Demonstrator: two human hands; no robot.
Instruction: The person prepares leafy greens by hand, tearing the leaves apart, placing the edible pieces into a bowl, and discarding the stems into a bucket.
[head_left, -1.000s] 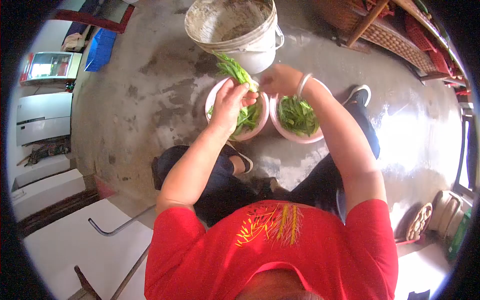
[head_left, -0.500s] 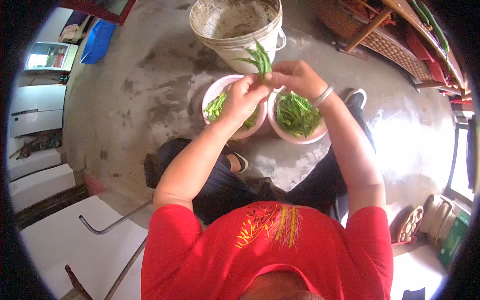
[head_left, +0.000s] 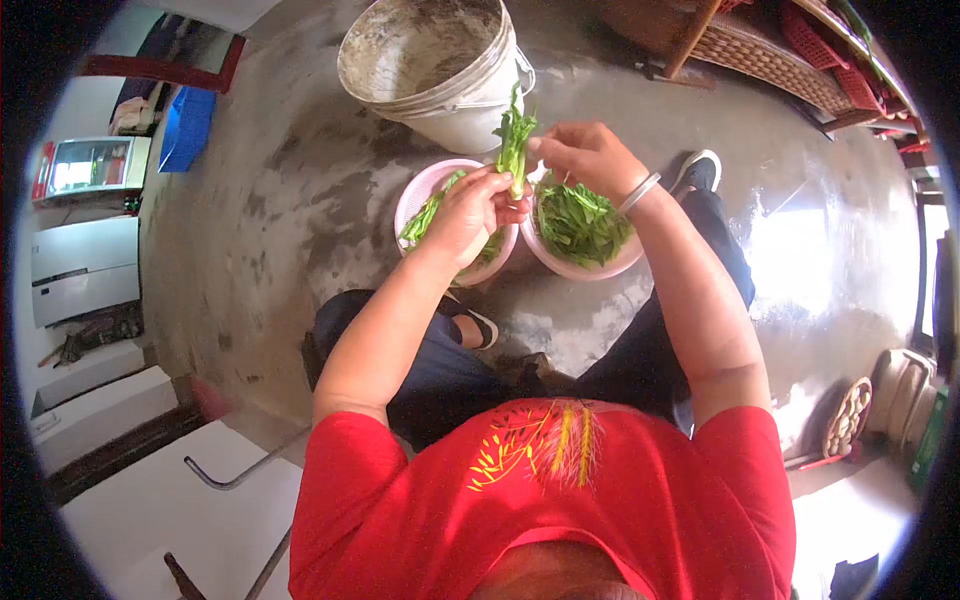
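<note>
My left hand (head_left: 468,222) is closed around the pale lower stem of a leafy green vegetable (head_left: 515,140), which points upward, away from me. Beside its leaves, my right hand (head_left: 590,162), with a silver bangle at the wrist, has thumb and fingers drawn together in a pinch. Whatever may lie between those fingertips is too small to make out. Below my left hand is a pink basket (head_left: 408,200) with green stems and leaves, partly hidden by the hand. Under my right hand, a second pink basket (head_left: 600,272) holds a heap of green leaves (head_left: 582,225).
A dirty white bucket (head_left: 455,115) stands on the concrete floor just beyond the baskets. My knees and shoes flank the baskets. Wooden and woven furniture (head_left: 760,75) is at the upper right, a blue box (head_left: 187,128) at the upper left. A bent metal bar (head_left: 215,482) lies lower left.
The vegetable now stands more upright, showing more of its pale stem. My right fingers have drawn slightly apart from my left hand. The whole view has shifted a little.
</note>
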